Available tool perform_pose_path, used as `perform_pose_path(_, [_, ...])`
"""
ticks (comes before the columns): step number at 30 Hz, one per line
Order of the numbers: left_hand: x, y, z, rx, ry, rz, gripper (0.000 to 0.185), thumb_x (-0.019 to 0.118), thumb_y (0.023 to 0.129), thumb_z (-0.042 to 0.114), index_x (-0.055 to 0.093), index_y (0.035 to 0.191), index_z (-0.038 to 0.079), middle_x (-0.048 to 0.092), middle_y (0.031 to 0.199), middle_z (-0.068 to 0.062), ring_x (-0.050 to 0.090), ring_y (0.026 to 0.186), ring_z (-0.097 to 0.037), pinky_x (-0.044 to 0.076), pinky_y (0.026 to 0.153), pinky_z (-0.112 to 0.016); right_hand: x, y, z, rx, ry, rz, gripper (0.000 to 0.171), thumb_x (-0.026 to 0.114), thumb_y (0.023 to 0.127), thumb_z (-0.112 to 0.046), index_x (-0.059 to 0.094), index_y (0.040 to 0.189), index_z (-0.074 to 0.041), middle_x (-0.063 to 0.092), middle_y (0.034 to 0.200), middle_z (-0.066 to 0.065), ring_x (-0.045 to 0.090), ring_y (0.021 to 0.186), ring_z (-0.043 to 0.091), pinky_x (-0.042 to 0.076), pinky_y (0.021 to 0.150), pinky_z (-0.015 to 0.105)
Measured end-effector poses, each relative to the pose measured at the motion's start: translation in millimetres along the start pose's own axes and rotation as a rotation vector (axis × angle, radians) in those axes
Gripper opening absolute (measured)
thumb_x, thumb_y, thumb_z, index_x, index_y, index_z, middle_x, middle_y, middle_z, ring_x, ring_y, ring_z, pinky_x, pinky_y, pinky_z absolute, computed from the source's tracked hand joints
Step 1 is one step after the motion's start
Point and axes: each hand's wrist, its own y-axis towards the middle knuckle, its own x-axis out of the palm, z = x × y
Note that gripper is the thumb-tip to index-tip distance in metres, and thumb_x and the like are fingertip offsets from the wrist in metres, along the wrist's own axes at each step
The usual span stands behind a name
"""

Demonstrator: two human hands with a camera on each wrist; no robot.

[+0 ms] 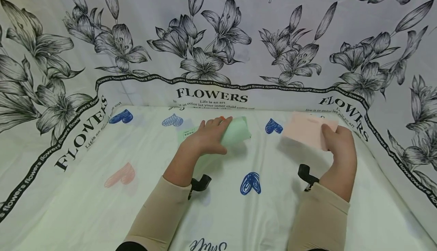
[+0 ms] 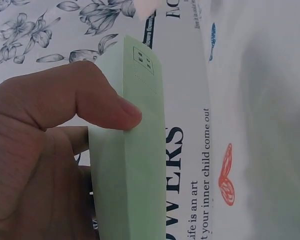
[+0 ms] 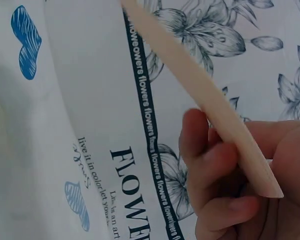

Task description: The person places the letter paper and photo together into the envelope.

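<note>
While each hand grips a pad near the cloth's far edge, both pads sit off the surface.
Left hand (image 1: 208, 137) clasps the green pad (image 1: 236, 131), right hand (image 1: 338, 143) pinches the pink pad (image 1: 305, 129); that thin pinch could probably let it slip.

left hand (image 1: 208, 135) holds green pad (image 1: 235, 131) | right hand (image 1: 339, 145) holds pink pad (image 1: 305, 129) | heart-print cloth (image 1: 259, 201)

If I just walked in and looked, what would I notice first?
Probably the two hands, each holding a pastel pad of paper: the left hand grips a green pad mid-table, and the right hand holds a pink pad to its right. Around them hangs a cloth with big black lilies.
</note>
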Motion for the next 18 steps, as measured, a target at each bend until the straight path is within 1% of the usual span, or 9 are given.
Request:
perform_pose_path(3, [0.0, -0.9, 0.4, -0.002, -0.003, 0.002, 0.108, 0.082, 0.078, 0.029, 0.019, 0.166, 0.019, 0.031, 0.162, -0.015, 0.030, 0.146, -0.038, 0.009, 0.122, -0.061, 5, 2, -3, -0.065, 0.015, -0.028, 0.070, 0.032, 0.107, -0.051, 0.038, 0.147, 0.006, 0.063, 0.107, 0.015, 0.062, 0.082, 0.023, 0.052, 0.068, 0.040])
perform_pose_path(4, [0.1, -0.9, 0.4, -0.002, -0.001, 0.002, 0.108, 0.082, 0.078, 0.029, 0.019, 0.166, 0.019, 0.031, 0.162, -0.015, 0.030, 0.146, -0.038, 0.009, 0.122, -0.061, 6, 2, -4, -0.084, 0.022, -0.042, 0.067, 0.032, 0.108, -0.050, 0.037, 0.147, 0.005, 0.064, 0.101, 0.011, 0.062, 0.076, 0.021, 0.051, 0.064, 0.037])
perform_pose_path(5, [0.3, -0.8, 0.3, -0.003, -0.001, 0.003, 0.108, 0.082, 0.078, 0.029, 0.019, 0.166, 0.019, 0.031, 0.162, -0.014, 0.030, 0.146, -0.038, 0.009, 0.122, -0.060, 8, 1, -5, -0.101, 0.026, -0.057, 0.066, 0.033, 0.109, -0.049, 0.036, 0.146, 0.005, 0.065, 0.096, 0.009, 0.062, 0.071, 0.019, 0.050, 0.062, 0.035])
perform_pose_path(7, [0.5, -0.5, 0.0, -0.006, 0.002, 0.002, 0.108, 0.082, 0.078, 0.029, 0.019, 0.166, 0.019, 0.031, 0.162, -0.014, 0.030, 0.146, -0.038, 0.010, 0.122, -0.060, 10, 1, -8, -0.131, 0.039, -0.089, 0.062, 0.035, 0.109, -0.047, 0.035, 0.145, 0.004, 0.066, 0.089, 0.005, 0.062, 0.068, 0.017, 0.049, 0.063, 0.034])
perform_pose_path(9, [0.8, -0.1, -0.5, -0.006, 0.006, 0.001, 0.107, 0.081, 0.078, 0.029, 0.019, 0.166, 0.019, 0.031, 0.162, -0.013, 0.030, 0.146, -0.037, 0.010, 0.122, -0.061, 12, 0, -10, -0.157, 0.048, -0.123, 0.058, 0.038, 0.109, -0.043, 0.036, 0.144, 0.003, 0.063, 0.090, 0.002, 0.061, 0.070, 0.017, 0.048, 0.067, 0.034])
perform_pose_path(12, [1.2, 0.5, -0.9, -0.001, 0.009, 0.001, 0.107, 0.081, 0.078, 0.028, 0.019, 0.166, 0.019, 0.030, 0.163, -0.014, 0.029, 0.147, -0.038, 0.010, 0.122, -0.061, 14, -1, -13, -0.199, 0.081, -0.173, 0.046, 0.042, 0.107, -0.030, 0.036, 0.142, -0.001, 0.062, 0.091, 0.001, 0.059, 0.071, 0.018, 0.047, 0.068, 0.034])
perform_pose_path(15, [1.4, 1.1, -1.3, 0.009, 0.014, 0.005, 0.107, 0.080, 0.078, 0.028, 0.019, 0.165, 0.018, 0.029, 0.163, -0.015, 0.028, 0.147, -0.039, 0.009, 0.121, -0.062, 17, -1, -16, -0.256, 0.137, -0.209, 0.045, 0.045, 0.103, -0.020, 0.036, 0.144, -0.004, 0.062, 0.093, -0.001, 0.055, 0.069, 0.018, 0.043, 0.063, 0.032])
perform_pose_path(18, [2.0, 2.0, -1.7, 0.009, 0.020, 0.008, 0.106, 0.078, 0.078, 0.028, 0.018, 0.165, 0.018, 0.028, 0.163, -0.014, 0.027, 0.147, -0.039, 0.007, 0.121, -0.063, 19, 0, -20, -0.316, 0.180, -0.203, 0.048, 0.048, 0.105, -0.021, 0.038, 0.148, -0.004, 0.065, 0.092, -0.004, 0.054, 0.068, 0.017, 0.042, 0.059, 0.030])
